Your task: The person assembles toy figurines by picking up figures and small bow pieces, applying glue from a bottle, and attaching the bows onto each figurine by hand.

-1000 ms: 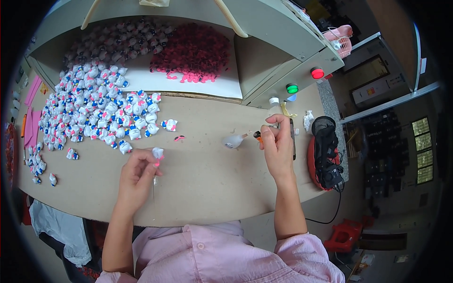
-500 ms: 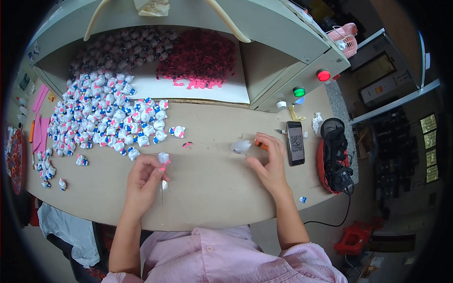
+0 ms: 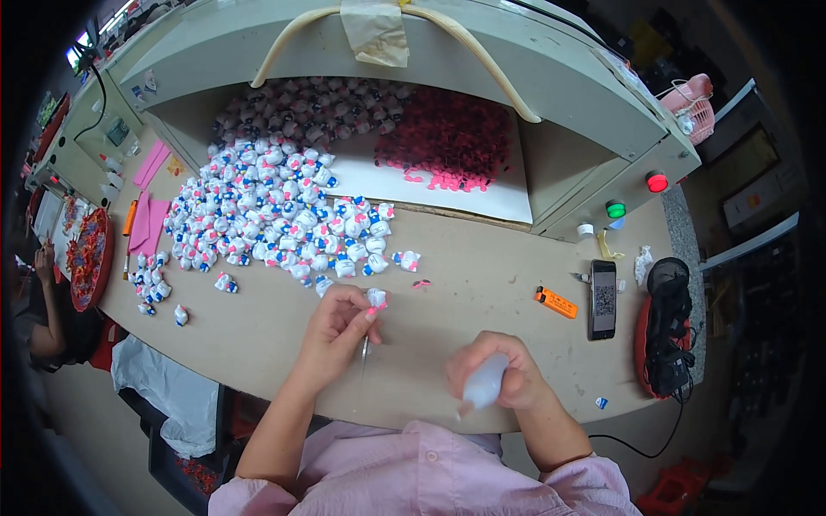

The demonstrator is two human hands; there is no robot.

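Observation:
Between thumb and fingertips, my left hand (image 3: 334,337) pinches a small white figurine (image 3: 376,297) with a pink part on it. A thin metal tool (image 3: 365,351), perhaps tweezers, sticks out below those fingers toward me. My right hand (image 3: 520,378) is wrapped round a translucent squeeze bottle (image 3: 487,380), its tip tilted down and left over the table's near part. Some motion blur covers the bottle. An orange lighter (image 3: 557,303) lies beyond my right hand. A loose pink piece (image 3: 422,283) rests just past the held figurine.
Many white, blue and pink figurines (image 3: 258,206) are heaped at the left, reaching into a grey booth (image 3: 594,176). Pink pieces (image 3: 447,146) are piled inside it on white paper. A phone (image 3: 602,301) and a red basket with black items (image 3: 667,335) stand at right. Another person's arm (image 3: 47,301) shows far left.
My right hand has left the lighter, picked the squeeze bottle up from the table and brought it nearer to me. My left hand still holds the figurine. The whole view has swung left.

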